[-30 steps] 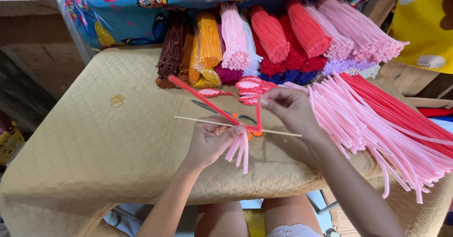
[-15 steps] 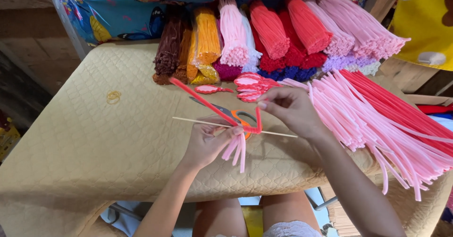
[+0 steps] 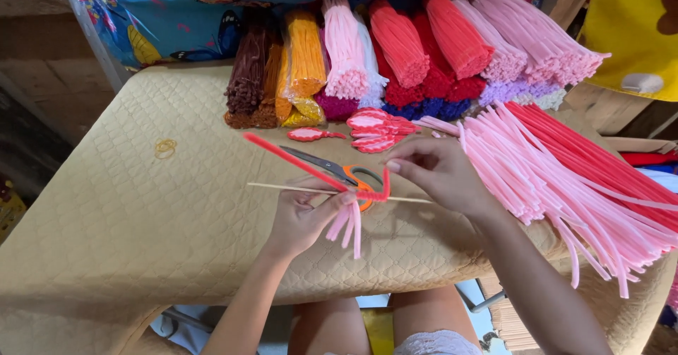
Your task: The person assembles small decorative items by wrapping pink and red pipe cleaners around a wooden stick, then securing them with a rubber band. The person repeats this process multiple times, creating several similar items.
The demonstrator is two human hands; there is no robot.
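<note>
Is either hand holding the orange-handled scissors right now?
No, the orange-handled scissors lie on the quilted tan table cover, while the left hand and right hand grip a red pipe cleaner.

Two bare arms, no sleeves at all. Left hand (image 3: 300, 217) and right hand (image 3: 438, 175) bare too, with no gloves, no rings, no watch, no bands on the wrists. Short, plain fingernails with no paint on the ones in view. Bare knees and upper legs low in the view. At the very bottom edge, a small bit of pale, lacy cloth (image 3: 434, 342), with little holes in a pattern. Rest of the clothes out of view.
</note>
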